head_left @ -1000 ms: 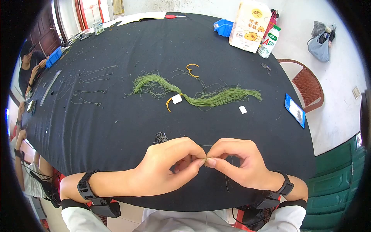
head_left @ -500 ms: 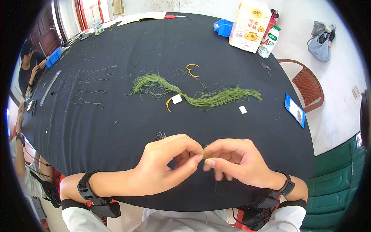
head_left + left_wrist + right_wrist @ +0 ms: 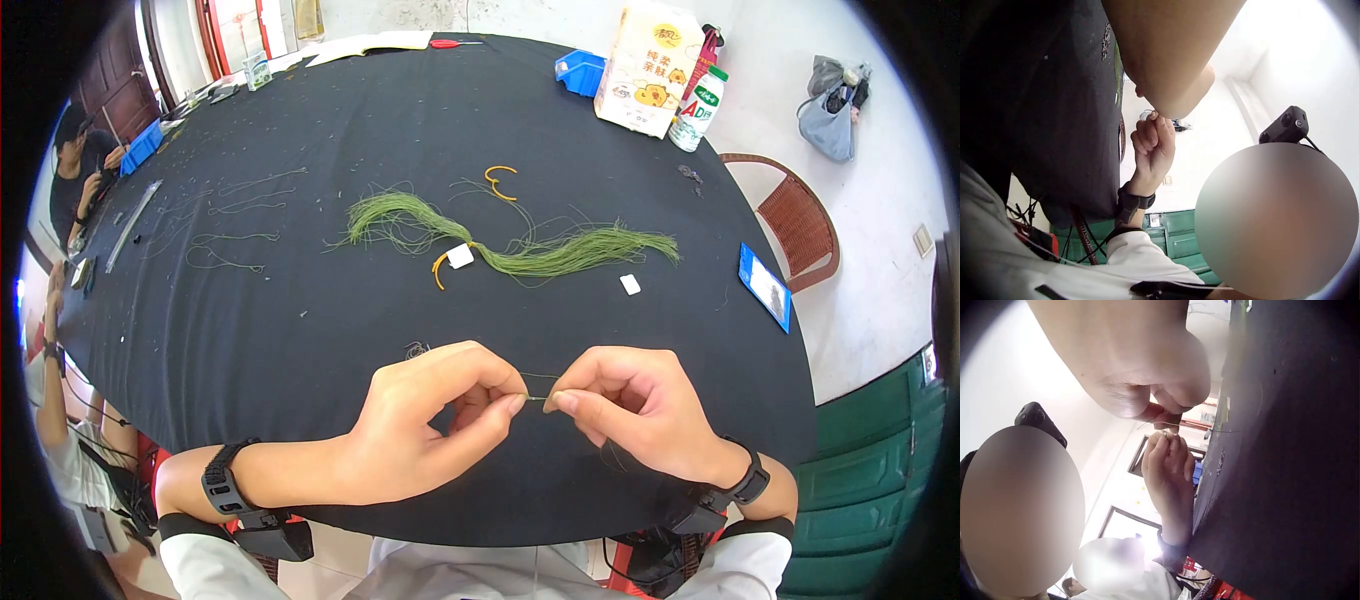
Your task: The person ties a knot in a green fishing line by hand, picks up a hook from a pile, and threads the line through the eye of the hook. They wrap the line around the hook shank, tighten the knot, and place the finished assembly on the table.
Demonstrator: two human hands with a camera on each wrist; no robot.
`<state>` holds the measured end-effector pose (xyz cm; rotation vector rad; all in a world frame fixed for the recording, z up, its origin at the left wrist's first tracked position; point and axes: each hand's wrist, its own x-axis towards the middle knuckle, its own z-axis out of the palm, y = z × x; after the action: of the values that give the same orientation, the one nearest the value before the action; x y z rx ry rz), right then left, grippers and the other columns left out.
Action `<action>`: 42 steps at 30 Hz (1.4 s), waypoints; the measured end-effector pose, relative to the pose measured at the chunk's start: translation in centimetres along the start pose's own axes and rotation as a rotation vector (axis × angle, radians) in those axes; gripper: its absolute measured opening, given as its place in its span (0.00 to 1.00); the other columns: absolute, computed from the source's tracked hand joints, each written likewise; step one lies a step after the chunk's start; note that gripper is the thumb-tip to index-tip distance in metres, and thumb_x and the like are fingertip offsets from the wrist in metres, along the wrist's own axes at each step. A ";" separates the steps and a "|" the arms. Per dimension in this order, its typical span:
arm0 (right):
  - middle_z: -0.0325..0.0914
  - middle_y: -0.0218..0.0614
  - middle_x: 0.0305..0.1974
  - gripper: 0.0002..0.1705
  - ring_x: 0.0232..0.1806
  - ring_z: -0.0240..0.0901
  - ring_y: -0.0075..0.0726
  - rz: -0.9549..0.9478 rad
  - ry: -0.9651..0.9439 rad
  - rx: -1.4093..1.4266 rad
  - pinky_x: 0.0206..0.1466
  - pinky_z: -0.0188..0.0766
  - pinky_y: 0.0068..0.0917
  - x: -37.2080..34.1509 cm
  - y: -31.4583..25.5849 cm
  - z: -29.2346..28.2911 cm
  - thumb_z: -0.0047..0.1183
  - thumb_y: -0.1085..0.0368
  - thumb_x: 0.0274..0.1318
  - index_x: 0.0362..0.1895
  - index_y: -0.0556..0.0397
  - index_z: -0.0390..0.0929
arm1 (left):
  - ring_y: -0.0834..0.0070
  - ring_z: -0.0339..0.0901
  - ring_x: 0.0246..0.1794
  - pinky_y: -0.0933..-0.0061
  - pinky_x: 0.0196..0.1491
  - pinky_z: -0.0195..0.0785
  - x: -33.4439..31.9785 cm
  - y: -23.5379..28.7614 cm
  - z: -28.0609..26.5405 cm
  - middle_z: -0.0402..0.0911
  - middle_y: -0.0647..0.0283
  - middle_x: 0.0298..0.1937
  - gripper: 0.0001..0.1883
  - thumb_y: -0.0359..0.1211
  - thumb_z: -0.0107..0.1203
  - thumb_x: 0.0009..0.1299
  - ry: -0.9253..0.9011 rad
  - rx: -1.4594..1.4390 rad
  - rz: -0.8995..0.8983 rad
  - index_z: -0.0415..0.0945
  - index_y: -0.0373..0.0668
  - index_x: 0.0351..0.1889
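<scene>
Near the front of the black-covered table, my left hand (image 3: 430, 420) pinches a thin greenish thread (image 3: 537, 399) between thumb and forefinger. My right hand (image 3: 640, 405) pinches the same thread just to the right, so a short stretch shows between the fingertips. Another fine strand runs behind it, and a loose end hangs below the right hand. Both hands also appear tip to tip in the right wrist view, with a strand (image 3: 1169, 424) at the fingers. Beyond the left hand lies a small tangle of thread (image 3: 417, 350), partly hidden by it.
A green thread bundle (image 3: 580, 250), tied at its middle, lies across the table with white tags (image 3: 629, 284) and orange rings (image 3: 495, 183) around it. Looped threads (image 3: 232, 250) lie to the left. A tissue pack (image 3: 648, 70), bottle (image 3: 698, 110) and blue bin (image 3: 580, 73) stand behind.
My fingertips were together and have drawn slightly apart, the right hand shifting to the right. A short length of thread now shows between them.
</scene>
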<state>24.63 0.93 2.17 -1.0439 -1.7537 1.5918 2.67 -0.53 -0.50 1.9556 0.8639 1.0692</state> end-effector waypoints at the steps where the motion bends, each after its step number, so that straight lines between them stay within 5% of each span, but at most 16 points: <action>1: 0.70 0.22 0.21 0.07 0.21 0.61 0.10 0.004 0.003 0.004 0.23 0.56 0.12 0.0 -0.1 0.0 0.51 0.68 0.60 0.37 0.59 0.77 | 0.84 0.71 0.26 0.83 0.27 0.64 0.0 -0.1 0.2 0.75 0.62 0.32 0.05 0.20 0.55 0.63 0.037 -0.011 0.020 0.74 0.34 0.36; 3: 0.70 0.22 0.21 0.08 0.20 0.61 0.10 0.011 0.007 0.012 0.23 0.56 0.13 0.1 -0.3 0.1 0.52 0.67 0.60 0.38 0.60 0.77 | 0.84 0.68 0.18 0.82 0.23 0.60 0.2 -0.3 0.7 0.73 0.66 0.26 0.05 0.21 0.56 0.61 0.112 -0.033 0.061 0.75 0.36 0.34; 6: 0.72 0.23 0.21 0.08 0.20 0.61 0.10 -0.014 -0.002 -0.020 0.22 0.57 0.13 0.1 0.2 -0.1 0.52 0.68 0.60 0.39 0.60 0.78 | 0.83 0.73 0.30 0.84 0.29 0.67 0.0 0.0 0.0 0.75 0.60 0.35 0.06 0.19 0.54 0.63 -0.008 -0.005 0.010 0.74 0.33 0.37; 18: 0.78 0.31 0.28 0.07 0.25 0.72 0.16 -0.211 0.096 -0.340 0.24 0.64 0.14 0.0 0.0 -0.2 0.55 0.66 0.57 0.38 0.56 0.80 | 0.83 0.71 0.28 0.83 0.28 0.66 0.0 0.0 0.0 0.75 0.60 0.34 0.06 0.18 0.54 0.62 0.012 -0.001 0.035 0.74 0.34 0.37; 21: 0.79 0.33 0.32 0.10 0.32 0.74 0.19 -0.278 0.101 -0.216 0.29 0.68 0.16 0.4 0.3 0.1 0.55 0.64 0.57 0.41 0.56 0.79 | 0.83 0.71 0.25 0.82 0.26 0.65 0.0 0.5 0.0 0.76 0.61 0.33 0.07 0.18 0.56 0.60 0.012 0.054 0.055 0.75 0.34 0.36; 24: 0.79 0.32 0.34 0.11 0.37 0.74 0.20 -0.074 -0.066 -0.028 0.34 0.69 0.17 0.2 0.4 0.0 0.54 0.64 0.59 0.43 0.57 0.78 | 0.82 0.71 0.22 0.82 0.24 0.64 0.1 0.2 0.2 0.77 0.61 0.33 0.08 0.18 0.57 0.59 0.022 0.143 0.155 0.75 0.35 0.36; 42: 0.76 0.29 0.32 0.09 0.35 0.73 0.19 0.016 -0.137 0.265 0.40 0.71 0.19 0.2 1.0 0.3 0.53 0.65 0.60 0.39 0.59 0.77 | 0.82 0.72 0.22 0.83 0.23 0.65 0.2 0.1 0.4 0.78 0.61 0.32 0.10 0.18 0.59 0.56 -0.001 0.181 0.238 0.76 0.36 0.35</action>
<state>24.46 0.91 1.15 -0.8405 -1.5675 1.8836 3.17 -0.57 -0.47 2.2542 0.7635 1.1583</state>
